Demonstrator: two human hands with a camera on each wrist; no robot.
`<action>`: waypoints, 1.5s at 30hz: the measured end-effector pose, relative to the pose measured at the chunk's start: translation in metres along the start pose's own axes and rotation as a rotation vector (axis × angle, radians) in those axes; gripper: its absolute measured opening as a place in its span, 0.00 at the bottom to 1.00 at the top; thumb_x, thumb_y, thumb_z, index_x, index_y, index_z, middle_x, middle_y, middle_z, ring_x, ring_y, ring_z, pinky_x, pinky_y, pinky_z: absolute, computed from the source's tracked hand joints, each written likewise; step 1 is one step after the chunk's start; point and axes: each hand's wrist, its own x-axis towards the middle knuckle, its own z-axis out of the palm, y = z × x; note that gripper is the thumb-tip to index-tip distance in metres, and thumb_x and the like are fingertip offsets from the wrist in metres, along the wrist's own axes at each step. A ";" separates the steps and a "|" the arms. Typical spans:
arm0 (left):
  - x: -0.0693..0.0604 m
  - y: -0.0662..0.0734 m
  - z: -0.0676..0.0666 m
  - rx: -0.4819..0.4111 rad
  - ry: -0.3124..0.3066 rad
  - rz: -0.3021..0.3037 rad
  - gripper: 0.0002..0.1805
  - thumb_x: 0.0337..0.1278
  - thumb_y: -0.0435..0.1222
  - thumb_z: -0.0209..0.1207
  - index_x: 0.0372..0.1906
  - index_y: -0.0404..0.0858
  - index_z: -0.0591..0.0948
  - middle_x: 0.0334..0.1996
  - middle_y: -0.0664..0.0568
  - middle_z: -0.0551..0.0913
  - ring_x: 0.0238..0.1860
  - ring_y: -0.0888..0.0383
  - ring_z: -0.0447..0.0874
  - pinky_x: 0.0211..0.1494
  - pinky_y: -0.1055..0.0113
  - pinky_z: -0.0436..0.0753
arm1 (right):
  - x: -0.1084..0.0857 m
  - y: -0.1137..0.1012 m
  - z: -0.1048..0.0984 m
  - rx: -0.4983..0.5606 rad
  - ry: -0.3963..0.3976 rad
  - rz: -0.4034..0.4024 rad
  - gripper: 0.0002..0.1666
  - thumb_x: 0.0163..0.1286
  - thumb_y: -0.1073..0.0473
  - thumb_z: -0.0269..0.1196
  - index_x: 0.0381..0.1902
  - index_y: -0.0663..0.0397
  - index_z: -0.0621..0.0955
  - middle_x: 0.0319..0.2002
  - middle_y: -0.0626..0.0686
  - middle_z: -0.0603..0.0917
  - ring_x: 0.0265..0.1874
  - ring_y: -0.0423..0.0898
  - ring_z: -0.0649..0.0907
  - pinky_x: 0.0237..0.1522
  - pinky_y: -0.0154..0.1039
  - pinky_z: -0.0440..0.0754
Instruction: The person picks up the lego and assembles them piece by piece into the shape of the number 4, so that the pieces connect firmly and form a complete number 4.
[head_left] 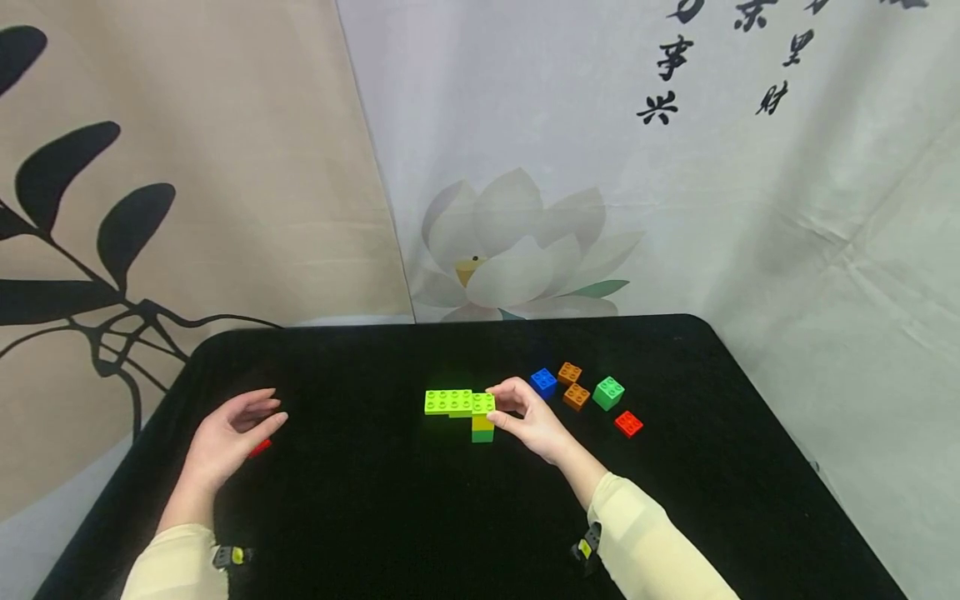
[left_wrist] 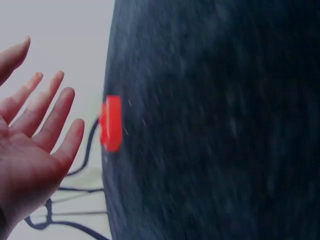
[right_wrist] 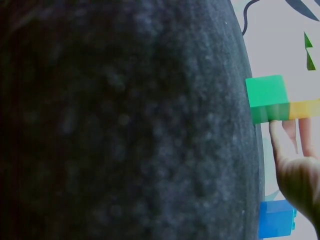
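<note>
Thumb and fingers of my right hand (head_left: 534, 423) pinch the right end of a joined brick piece (head_left: 448, 402). Its top is lime green, with a yellow brick (head_left: 482, 423) and a green brick (head_left: 482, 436) stacked beneath that end. In the right wrist view the green brick (right_wrist: 267, 97) and the yellow one (right_wrist: 304, 109) show beside the fingers of that hand (right_wrist: 299, 175). My left hand (head_left: 223, 442) is held with relaxed fingers over a red brick (head_left: 260, 448), holding nothing; the left wrist view shows the spread fingers (left_wrist: 54, 117) and the red brick (left_wrist: 113, 123) apart.
Right of the right hand lie a blue brick (head_left: 543, 382), two orange bricks (head_left: 570, 372), a green brick (head_left: 608, 392) and a red brick (head_left: 628, 423). They rest on a black table (head_left: 360, 517), with printed curtains (head_left: 540, 100) behind it.
</note>
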 end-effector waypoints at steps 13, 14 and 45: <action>-0.006 -0.024 -0.013 -0.024 -0.166 -0.101 0.44 0.64 0.52 0.62 0.75 0.34 0.59 0.71 0.27 0.58 0.68 0.26 0.55 0.61 0.27 0.60 | 0.000 -0.006 0.001 -0.003 0.005 0.021 0.19 0.71 0.67 0.61 0.58 0.62 0.72 0.56 0.61 0.80 0.54 0.56 0.78 0.58 0.46 0.77; -0.006 -0.025 -0.013 -0.021 -0.180 -0.115 0.45 0.63 0.53 0.62 0.76 0.35 0.59 0.72 0.27 0.56 0.69 0.25 0.54 0.61 0.26 0.59 | -0.002 -0.010 0.001 -0.007 0.002 0.016 0.19 0.71 0.68 0.61 0.58 0.63 0.72 0.56 0.62 0.80 0.54 0.57 0.78 0.57 0.46 0.77; -0.010 -0.054 -0.014 -0.071 -0.205 -0.231 0.43 0.56 0.48 0.69 0.70 0.31 0.66 0.70 0.26 0.59 0.65 0.26 0.56 0.57 0.24 0.58 | 0.000 -0.001 -0.001 0.045 -0.005 0.022 0.19 0.72 0.63 0.62 0.58 0.59 0.73 0.55 0.59 0.80 0.54 0.54 0.79 0.56 0.45 0.78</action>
